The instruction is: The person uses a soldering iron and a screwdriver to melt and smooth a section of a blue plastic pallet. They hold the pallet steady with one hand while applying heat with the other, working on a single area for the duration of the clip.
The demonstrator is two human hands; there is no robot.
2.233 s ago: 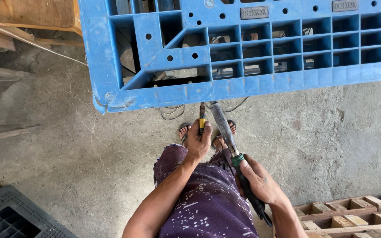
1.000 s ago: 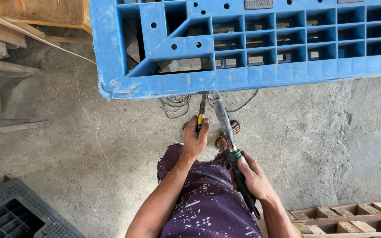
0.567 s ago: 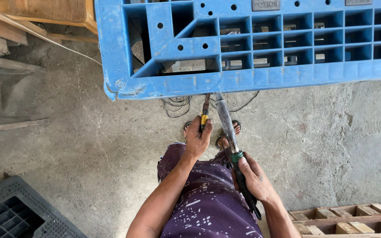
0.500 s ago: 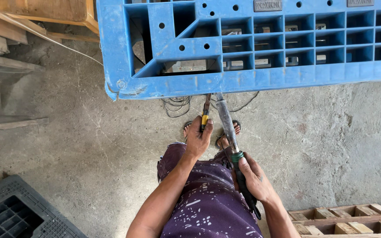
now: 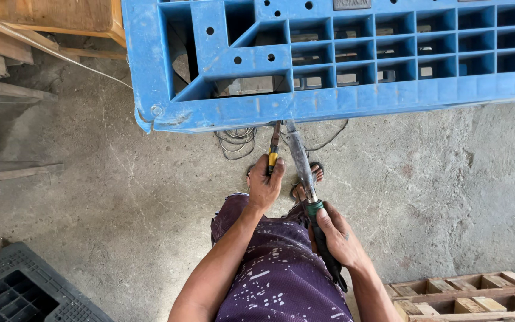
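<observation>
Blue ribbed plastic pallet [image 5: 341, 65] meets steel-barrelled tool [image 5: 302, 173].

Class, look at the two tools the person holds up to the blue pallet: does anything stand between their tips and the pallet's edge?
Nothing visible does. The left hand holds a small yellow-handled tool and the right hand a long metal tool with a green collar; both tips reach the lower edge of the blue pallet unobstructed.

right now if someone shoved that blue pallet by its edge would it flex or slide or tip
The blue pallet probably stays stiff: its face is a grid of thick ribs and deep cells. It looks light for its bulk, being open plastic. Pushed at the edge, it would likely slide rather than tip, though its supports are hidden. The left hand and right hand hold tools at that edge.
</observation>
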